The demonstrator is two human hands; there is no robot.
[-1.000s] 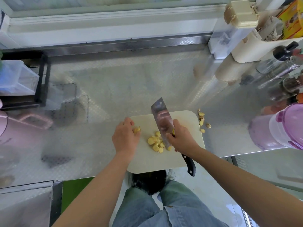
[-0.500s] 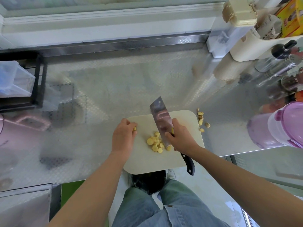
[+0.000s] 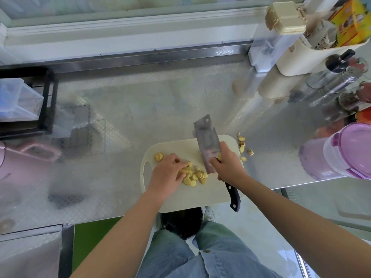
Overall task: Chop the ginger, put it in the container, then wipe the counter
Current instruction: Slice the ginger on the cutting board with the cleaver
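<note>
A white cutting board (image 3: 188,195) lies at the front edge of the steel counter (image 3: 140,109). A pile of yellow ginger slices (image 3: 193,175) sits in its middle, and one larger ginger piece (image 3: 158,156) lies apart near the board's left end. My left hand (image 3: 166,175) rests on the pile's left side, fingertips on the slices. My right hand (image 3: 227,164) grips a cleaver (image 3: 206,141) by its black handle, blade standing on the board just right of the pile. Several ginger scraps (image 3: 244,146) lie on the counter off the board's right corner.
A lilac-lidded container (image 3: 349,151) stands at the right edge. Bottles, a cream holder and a lidded box (image 3: 285,17) crowd the back right. A black rack with a clear bin (image 3: 24,101) is at the left, a pink object (image 3: 30,151) in front of it.
My left hand left a ginger piece near the board's left end and moved right onto the pile of slices. The cleaver stays beside the pile in my right hand.
</note>
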